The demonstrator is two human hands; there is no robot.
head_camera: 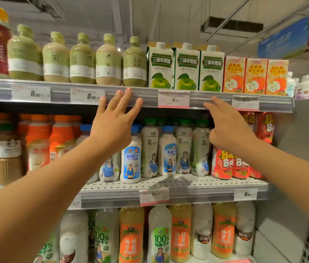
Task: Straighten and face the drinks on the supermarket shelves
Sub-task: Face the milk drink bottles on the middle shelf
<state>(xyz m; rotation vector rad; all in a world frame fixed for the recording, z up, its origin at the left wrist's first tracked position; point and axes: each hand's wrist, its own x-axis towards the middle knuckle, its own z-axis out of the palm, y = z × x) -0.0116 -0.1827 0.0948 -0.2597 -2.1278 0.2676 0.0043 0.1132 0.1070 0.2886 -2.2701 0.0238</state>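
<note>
Hands empty: our left hand (114, 118) and right hand (227, 126), fingers spread, reach toward the top shelf (203, 98); green bottles (82, 60) at upper left look unevenly faced, cartons (187, 69) neat.

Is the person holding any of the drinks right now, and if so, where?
No. Both the left hand and right hand are open, raised near the top shelf edge, gripping no bottle or carton.

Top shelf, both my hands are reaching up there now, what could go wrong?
1. The green bottles stand at the shelf edge; a bump from your left hand might tip one off.
2. The cartons are packed tight, so your right hand nudging one could skew the others.
</note>
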